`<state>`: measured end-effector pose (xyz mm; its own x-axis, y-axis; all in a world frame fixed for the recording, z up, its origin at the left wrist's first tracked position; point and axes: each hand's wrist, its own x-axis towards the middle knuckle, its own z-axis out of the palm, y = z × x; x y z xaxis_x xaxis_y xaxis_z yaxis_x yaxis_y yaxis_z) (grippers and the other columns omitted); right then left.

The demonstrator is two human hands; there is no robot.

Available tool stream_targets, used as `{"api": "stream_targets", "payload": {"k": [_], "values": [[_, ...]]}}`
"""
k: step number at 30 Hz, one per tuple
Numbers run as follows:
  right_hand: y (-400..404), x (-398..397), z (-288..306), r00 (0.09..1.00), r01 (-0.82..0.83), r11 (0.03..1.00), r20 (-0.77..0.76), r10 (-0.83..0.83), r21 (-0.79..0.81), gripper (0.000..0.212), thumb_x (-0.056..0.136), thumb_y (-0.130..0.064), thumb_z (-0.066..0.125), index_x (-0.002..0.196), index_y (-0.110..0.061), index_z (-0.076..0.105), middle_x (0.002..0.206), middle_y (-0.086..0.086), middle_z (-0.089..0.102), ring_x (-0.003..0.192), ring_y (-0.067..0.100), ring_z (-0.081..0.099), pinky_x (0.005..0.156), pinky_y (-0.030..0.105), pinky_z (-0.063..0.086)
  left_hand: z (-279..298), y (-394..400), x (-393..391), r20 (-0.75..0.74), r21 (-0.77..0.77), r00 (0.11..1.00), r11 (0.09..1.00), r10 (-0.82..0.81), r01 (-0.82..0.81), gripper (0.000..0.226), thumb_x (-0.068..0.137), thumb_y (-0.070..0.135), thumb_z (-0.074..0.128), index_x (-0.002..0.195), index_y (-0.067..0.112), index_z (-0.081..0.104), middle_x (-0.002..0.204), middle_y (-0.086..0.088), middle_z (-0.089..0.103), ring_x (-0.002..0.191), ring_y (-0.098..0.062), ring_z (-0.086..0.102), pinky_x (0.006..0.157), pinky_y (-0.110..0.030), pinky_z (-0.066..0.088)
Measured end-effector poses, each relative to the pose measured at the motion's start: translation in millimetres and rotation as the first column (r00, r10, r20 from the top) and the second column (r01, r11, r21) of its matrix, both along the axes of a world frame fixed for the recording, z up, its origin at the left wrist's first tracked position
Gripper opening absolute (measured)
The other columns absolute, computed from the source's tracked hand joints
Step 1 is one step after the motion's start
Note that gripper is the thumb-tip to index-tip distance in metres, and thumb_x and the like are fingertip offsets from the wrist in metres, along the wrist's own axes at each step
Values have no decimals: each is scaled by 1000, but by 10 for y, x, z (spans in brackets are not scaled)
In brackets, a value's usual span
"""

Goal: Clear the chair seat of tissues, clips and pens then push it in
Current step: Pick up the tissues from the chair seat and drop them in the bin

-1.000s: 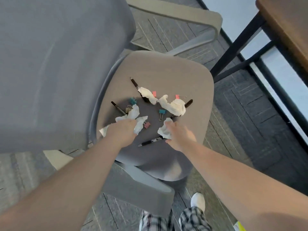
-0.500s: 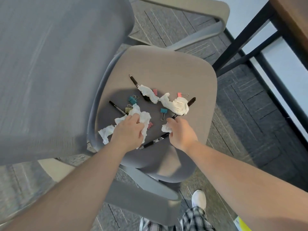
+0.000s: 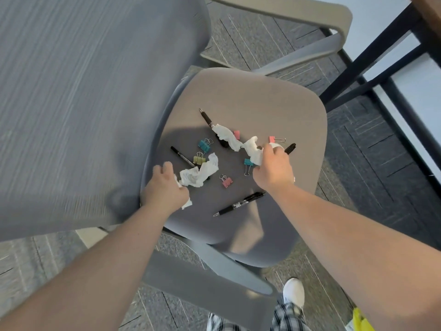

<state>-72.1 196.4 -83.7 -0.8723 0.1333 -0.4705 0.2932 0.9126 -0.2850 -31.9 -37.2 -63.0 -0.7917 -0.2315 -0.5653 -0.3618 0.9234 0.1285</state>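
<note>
My chair [image 3: 250,99] fills the view, its grey backrest [image 3: 90,96] at my left and the seat in front of me, with the bench [image 3: 429,10] at the far right corner. On the seat my left hand [image 3: 164,189] has its fingers closed on a crumpled tissue [image 3: 199,174], and my right hand [image 3: 273,168] has its fingers closed on another tissue [image 3: 253,149]. A third tissue [image 3: 226,137] lies over a black pen [image 3: 206,118]. Another pen [image 3: 239,204] lies near the seat's front edge, a thin one [image 3: 181,156] beside my left hand, and a fourth [image 3: 290,148] pokes out past my right hand. Small clips are scattered between: teal [image 3: 204,145], yellow [image 3: 199,159], pink [image 3: 226,181].
</note>
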Motion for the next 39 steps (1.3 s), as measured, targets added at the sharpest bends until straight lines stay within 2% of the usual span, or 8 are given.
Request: {"api": "stream_targets", "payload": {"k": [5, 9, 12, 16, 18, 23, 31, 39], "values": [[-41, -61, -133, 997, 31, 999, 65, -33, 35, 50, 83, -6, 58, 130, -9, 41, 125, 21, 50, 118, 39, 45, 85, 43, 44, -134, -9, 19, 175, 19, 985, 1000, 7, -11, 89, 78, 38, 68, 145, 21, 13, 135, -16, 26, 114, -38, 54, 92, -42, 47], [-88, -88, -187, 997, 29, 998, 64, -32, 47, 47, 82, 1, 55, 127, -7, 45, 121, 19, 54, 117, 38, 47, 81, 41, 44, -242, 6, -11, 283, -37, 958, 999, 45, -36, 75, 82, 29, 64, 140, 14, 19, 131, -19, 40, 113, -36, 54, 85, -38, 46], [-122, -119, -158, 999, 7, 996, 53, -12, 84, 29, 82, -1, 53, 111, -1, 55, 115, 18, 58, 111, 38, 50, 75, 36, 41, -287, 7, -42, 197, -65, 980, 998, 5, 8, 44, 85, 19, 58, 120, 7, 35, 116, -16, 58, 102, -34, 59, 70, -35, 42], [-123, -148, -31, 999, 41, 994, -17, -39, 102, 25, 83, -12, 55, 104, -1, 59, 121, 18, 56, 112, 37, 49, 78, 37, 43, -157, 11, -60, 66, -99, 998, 995, 10, -4, 31, 84, 13, 52, 113, 7, 43, 109, -15, 59, 96, -35, 59, 64, -33, 39], [-139, -165, 32, 996, 51, 993, -78, -43, 108, 27, 84, -18, 53, 105, -1, 59, 127, 17, 53, 116, 37, 46, 80, 39, 42, -54, 33, -83, 10, -95, 1000, 995, 8, -7, 30, 82, 16, 51, 111, 7, 48, 113, -15, 56, 100, -36, 58, 67, -33, 38], [-271, -233, 102, 974, 63, 998, -217, -63, -10, 19, 83, -16, 50, 94, -1, 54, 103, 17, 53, 102, 35, 47, 71, 35, 34, 90, 190, -150, -121, -22, 993, 1000, -1, -2, 26, 82, 21, 51, 102, 5, 52, 110, -13, 52, 96, -35, 57, 66, -33, 37], [-454, -405, -164, 983, -91, 993, -166, 77, -78, 23, 87, -17, 54, 108, -9, 59, 110, 10, 57, 105, 34, 52, 74, 37, 46, -155, 330, -251, -110, 22, 979, 985, -170, 173, 56, 80, 56, 61, 112, 10, 52, 123, -2, 44, 99, -29, 61, 66, -33, 40], [-630, -561, -294, 965, -220, 975, -141, 220, 14, 15, 85, -1, 49, 93, -13, 50, 96, 7, 61, 103, 30, 48, 65, 34, 33, -338, 309, -294, -112, 3, 963, 969, -245, 247, 22, 87, 19, 51, 108, 10, 51, 110, -8, 59, 97, -33, 59, 65, -34, 37]]}}
